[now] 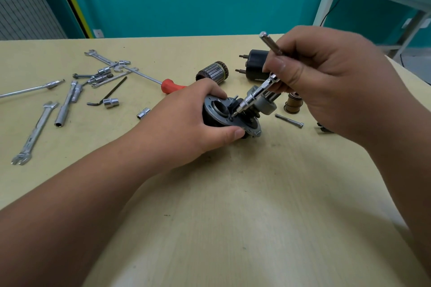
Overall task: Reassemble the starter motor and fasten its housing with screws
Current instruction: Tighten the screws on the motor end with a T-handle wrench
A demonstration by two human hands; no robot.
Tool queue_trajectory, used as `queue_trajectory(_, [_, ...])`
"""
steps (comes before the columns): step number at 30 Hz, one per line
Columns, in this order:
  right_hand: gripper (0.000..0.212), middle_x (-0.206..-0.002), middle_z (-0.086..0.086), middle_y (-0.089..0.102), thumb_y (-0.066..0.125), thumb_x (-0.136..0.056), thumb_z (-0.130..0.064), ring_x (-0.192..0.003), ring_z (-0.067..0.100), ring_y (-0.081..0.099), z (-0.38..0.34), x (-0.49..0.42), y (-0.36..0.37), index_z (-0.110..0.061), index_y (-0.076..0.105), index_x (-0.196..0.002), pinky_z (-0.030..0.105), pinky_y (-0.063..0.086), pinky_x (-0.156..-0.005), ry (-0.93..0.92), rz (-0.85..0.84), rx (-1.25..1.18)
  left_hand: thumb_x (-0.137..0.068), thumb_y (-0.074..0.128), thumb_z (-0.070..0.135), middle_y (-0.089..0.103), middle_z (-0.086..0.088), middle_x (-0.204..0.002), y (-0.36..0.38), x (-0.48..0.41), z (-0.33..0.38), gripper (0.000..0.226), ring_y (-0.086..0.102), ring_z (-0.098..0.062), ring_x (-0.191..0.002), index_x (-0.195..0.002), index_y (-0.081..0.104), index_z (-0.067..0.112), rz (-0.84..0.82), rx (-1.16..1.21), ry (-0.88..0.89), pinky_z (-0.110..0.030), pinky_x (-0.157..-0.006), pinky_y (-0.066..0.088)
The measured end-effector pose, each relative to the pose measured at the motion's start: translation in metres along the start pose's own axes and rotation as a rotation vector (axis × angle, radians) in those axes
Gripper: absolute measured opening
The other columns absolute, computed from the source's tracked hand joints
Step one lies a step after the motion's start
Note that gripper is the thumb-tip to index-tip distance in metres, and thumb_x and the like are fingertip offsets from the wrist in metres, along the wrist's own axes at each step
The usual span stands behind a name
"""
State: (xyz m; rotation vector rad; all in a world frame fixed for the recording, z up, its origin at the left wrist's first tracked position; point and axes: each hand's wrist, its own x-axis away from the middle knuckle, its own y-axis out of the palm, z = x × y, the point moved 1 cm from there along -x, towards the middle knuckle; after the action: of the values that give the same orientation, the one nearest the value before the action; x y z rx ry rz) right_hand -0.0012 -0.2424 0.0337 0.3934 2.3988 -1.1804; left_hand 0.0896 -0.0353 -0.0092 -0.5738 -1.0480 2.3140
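Left hand (186, 121): fingers curled over the far rim and thumb on the near rim of the dark round metal starter housing (217, 117), gripping it.
Right hand (326, 81): thumb and fingers pinch the slim silver metal screwdriver (258, 91), which is tilted with its handle end up.
Screwdriver tip: on a small screw (231, 118) in the housing's face.
Starter housing: on the pale yellow wooden table (233, 205), near its middle.
Behind it: copper-wound ribbed armature (212, 72), black cylindrical solenoid (255, 67).
Right of it: brass-coloured bobbin (293, 102), long steel bolt (289, 120).
Left side: red-handled screwdriver (173, 86), black hex key (107, 95), chrome spanners (35, 133) and sockets (111, 102), scattered.
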Motion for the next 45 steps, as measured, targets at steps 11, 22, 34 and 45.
queue_trajectory(11, [0.017,-0.084,-0.010,0.064,0.055,-0.100,-0.037,-0.082,0.016,0.058,0.005,-0.002,-0.001,-0.026,0.068,-0.098,0.034,0.047,-0.069,-0.055,-0.092,-0.044,-0.063,0.072,0.072,0.062,0.028,-0.097,-0.001,-0.001,0.000,0.067,0.054,0.022,-0.094,-0.121,0.056,0.045,-0.006,0.006,0.000,0.000,-0.067,0.040])
queue_trajectory(22, [0.026,-0.065,0.004,0.068,0.048,-0.111,-0.033,-0.040,0.011,0.053,0.003,0.000,0.002,-0.044,0.064,-0.128,0.023,0.042,-0.038,0.231,-0.122,-0.294,-0.067,0.077,0.070,0.063,0.027,-0.096,0.001,0.001,0.000,0.061,0.055,0.021,-0.092,-0.119,0.055,0.046,0.013,-0.018,-0.011,-0.006,-0.066,0.043])
queue_trajectory(34, [0.038,-0.065,-0.036,0.061,0.042,-0.106,-0.052,-0.067,-0.014,0.059,-0.013,0.003,-0.005,-0.045,0.079,-0.108,0.016,0.037,-0.060,0.130,-0.186,-0.209,-0.061,0.070,0.074,0.063,0.030,-0.096,0.000,0.003,0.005,0.064,0.055,0.021,-0.093,-0.117,0.052,0.050,-0.017,-0.023,-0.015,-0.009,-0.063,0.043])
queue_trajectory(45, [0.033,-0.053,0.007,0.058,0.044,-0.112,-0.037,-0.044,0.021,0.051,-0.003,0.002,0.002,-0.052,0.062,-0.136,0.029,0.043,-0.041,0.377,-0.117,-0.513,-0.062,0.070,0.073,0.061,0.029,-0.093,0.000,0.001,0.002,0.064,0.053,0.025,-0.091,-0.118,0.054,0.048,-0.011,-0.017,-0.017,0.000,-0.068,0.039])
